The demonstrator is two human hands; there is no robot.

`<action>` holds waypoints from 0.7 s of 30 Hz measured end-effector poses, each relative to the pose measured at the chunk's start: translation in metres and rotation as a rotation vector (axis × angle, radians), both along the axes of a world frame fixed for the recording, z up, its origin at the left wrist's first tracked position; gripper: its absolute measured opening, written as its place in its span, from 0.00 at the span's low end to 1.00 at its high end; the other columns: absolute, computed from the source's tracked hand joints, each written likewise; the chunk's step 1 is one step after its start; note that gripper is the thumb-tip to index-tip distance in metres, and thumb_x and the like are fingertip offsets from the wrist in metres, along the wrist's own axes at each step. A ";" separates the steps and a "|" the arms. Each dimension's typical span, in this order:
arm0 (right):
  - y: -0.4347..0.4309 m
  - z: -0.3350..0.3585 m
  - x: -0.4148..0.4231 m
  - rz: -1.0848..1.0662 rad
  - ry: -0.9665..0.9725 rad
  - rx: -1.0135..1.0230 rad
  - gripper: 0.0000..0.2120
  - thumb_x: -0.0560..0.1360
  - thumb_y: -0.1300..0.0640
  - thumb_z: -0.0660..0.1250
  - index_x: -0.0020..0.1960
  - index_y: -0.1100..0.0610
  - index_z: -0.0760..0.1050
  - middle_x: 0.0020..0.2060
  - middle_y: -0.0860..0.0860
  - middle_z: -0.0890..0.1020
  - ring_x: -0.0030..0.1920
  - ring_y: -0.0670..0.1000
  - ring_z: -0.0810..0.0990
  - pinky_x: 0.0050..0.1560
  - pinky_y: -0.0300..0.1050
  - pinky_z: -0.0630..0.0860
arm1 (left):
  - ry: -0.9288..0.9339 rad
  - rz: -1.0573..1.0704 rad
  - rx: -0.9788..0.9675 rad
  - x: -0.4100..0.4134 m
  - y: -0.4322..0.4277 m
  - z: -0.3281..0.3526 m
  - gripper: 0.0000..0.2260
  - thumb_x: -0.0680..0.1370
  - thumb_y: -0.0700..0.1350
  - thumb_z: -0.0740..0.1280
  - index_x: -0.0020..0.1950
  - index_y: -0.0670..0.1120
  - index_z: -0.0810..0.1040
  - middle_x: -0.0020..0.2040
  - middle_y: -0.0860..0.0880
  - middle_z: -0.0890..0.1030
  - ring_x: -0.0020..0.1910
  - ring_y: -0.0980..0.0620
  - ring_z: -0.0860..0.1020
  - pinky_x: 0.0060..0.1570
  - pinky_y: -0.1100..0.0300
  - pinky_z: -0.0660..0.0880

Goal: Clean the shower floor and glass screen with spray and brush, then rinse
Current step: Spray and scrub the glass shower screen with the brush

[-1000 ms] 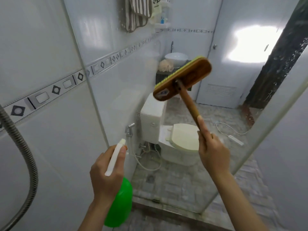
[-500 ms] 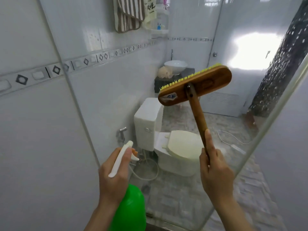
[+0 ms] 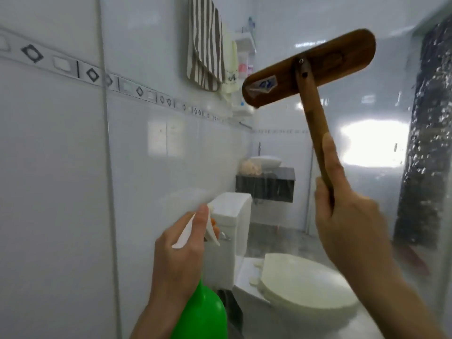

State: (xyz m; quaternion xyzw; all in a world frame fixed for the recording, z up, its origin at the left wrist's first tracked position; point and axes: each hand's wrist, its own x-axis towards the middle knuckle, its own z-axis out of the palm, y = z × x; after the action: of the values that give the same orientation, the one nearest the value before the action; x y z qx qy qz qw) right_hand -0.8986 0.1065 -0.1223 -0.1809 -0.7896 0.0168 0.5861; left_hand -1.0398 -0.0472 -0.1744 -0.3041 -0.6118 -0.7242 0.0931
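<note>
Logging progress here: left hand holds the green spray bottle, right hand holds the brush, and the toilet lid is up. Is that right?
Not quite: the head view shows the toilet lid down, not up. The left hand does hold the green spray bottle, and the right hand the brush.

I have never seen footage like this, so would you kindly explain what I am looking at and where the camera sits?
There is no machine here: a person wears one wide-angle camera on the head, looking forward and down at their hands, and every picture comes from it. The left hand grips the green spray bottle at its white trigger head. The right hand holds the wooden brush by its handle, raised, its flat back towards the camera. Beyond the glass screen are a toilet, lid closed, and a striped towel hanging on the tiled wall.
</note>
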 end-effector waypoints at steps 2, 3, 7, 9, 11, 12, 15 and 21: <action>0.002 -0.005 -0.005 0.000 -0.015 0.013 0.29 0.80 0.48 0.50 0.78 0.49 0.48 0.24 0.50 0.69 0.20 0.47 0.69 0.22 0.39 0.71 | 0.045 0.027 0.011 -0.013 0.005 -0.016 0.24 0.73 0.65 0.60 0.38 0.47 0.84 0.35 0.50 0.85 0.39 0.50 0.84 0.42 0.55 0.80; 0.005 -0.007 -0.009 -0.015 -0.014 0.025 0.29 0.81 0.49 0.51 0.78 0.47 0.46 0.26 0.52 0.71 0.22 0.49 0.71 0.25 0.42 0.74 | 0.062 0.045 0.017 -0.019 0.007 -0.024 0.25 0.75 0.65 0.60 0.39 0.45 0.84 0.34 0.49 0.85 0.39 0.49 0.84 0.44 0.53 0.80; 0.006 -0.020 -0.013 -0.056 0.039 0.058 0.29 0.82 0.51 0.52 0.78 0.45 0.42 0.31 0.51 0.71 0.28 0.48 0.73 0.35 0.43 0.76 | 0.118 0.091 0.042 -0.029 0.007 -0.058 0.27 0.78 0.65 0.60 0.35 0.43 0.81 0.29 0.47 0.82 0.35 0.46 0.82 0.46 0.46 0.80; 0.003 -0.032 -0.013 -0.056 0.037 0.043 0.28 0.83 0.52 0.52 0.78 0.45 0.43 0.32 0.50 0.71 0.28 0.48 0.73 0.35 0.43 0.76 | 0.107 0.096 0.083 -0.029 0.006 -0.066 0.26 0.78 0.65 0.61 0.36 0.43 0.80 0.28 0.47 0.80 0.33 0.46 0.81 0.47 0.42 0.81; 0.003 -0.044 -0.012 -0.082 0.028 0.040 0.28 0.83 0.52 0.53 0.78 0.45 0.42 0.31 0.50 0.71 0.27 0.48 0.72 0.31 0.41 0.74 | 0.093 0.098 0.098 -0.029 0.002 -0.071 0.26 0.78 0.64 0.61 0.37 0.44 0.81 0.29 0.47 0.81 0.35 0.46 0.82 0.48 0.42 0.81; 0.004 -0.048 -0.011 -0.090 0.028 0.038 0.29 0.83 0.52 0.53 0.78 0.44 0.42 0.30 0.51 0.70 0.26 0.48 0.71 0.29 0.39 0.72 | 0.090 0.099 0.094 -0.029 0.000 -0.071 0.25 0.78 0.64 0.61 0.37 0.45 0.81 0.31 0.48 0.82 0.36 0.46 0.83 0.50 0.43 0.80; 0.005 -0.056 -0.010 -0.108 0.016 0.039 0.30 0.83 0.52 0.53 0.78 0.44 0.39 0.30 0.52 0.72 0.26 0.48 0.72 0.30 0.39 0.74 | 0.089 0.076 0.067 -0.025 -0.004 -0.069 0.24 0.79 0.63 0.60 0.37 0.46 0.83 0.34 0.49 0.85 0.40 0.48 0.84 0.52 0.45 0.80; 0.001 -0.065 -0.007 -0.103 0.008 0.028 0.29 0.82 0.52 0.53 0.78 0.45 0.41 0.28 0.49 0.70 0.25 0.47 0.71 0.28 0.35 0.71 | 0.156 0.031 0.015 -0.003 0.000 -0.069 0.25 0.80 0.61 0.60 0.36 0.44 0.80 0.30 0.47 0.81 0.34 0.48 0.81 0.41 0.52 0.79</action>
State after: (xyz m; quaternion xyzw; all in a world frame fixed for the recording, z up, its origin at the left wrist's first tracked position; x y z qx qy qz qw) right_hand -0.9052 0.1076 -0.1874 -0.2131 -0.7771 -0.0239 0.5917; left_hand -1.0423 -0.0473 -0.2430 -0.3495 -0.6018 -0.7014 0.1542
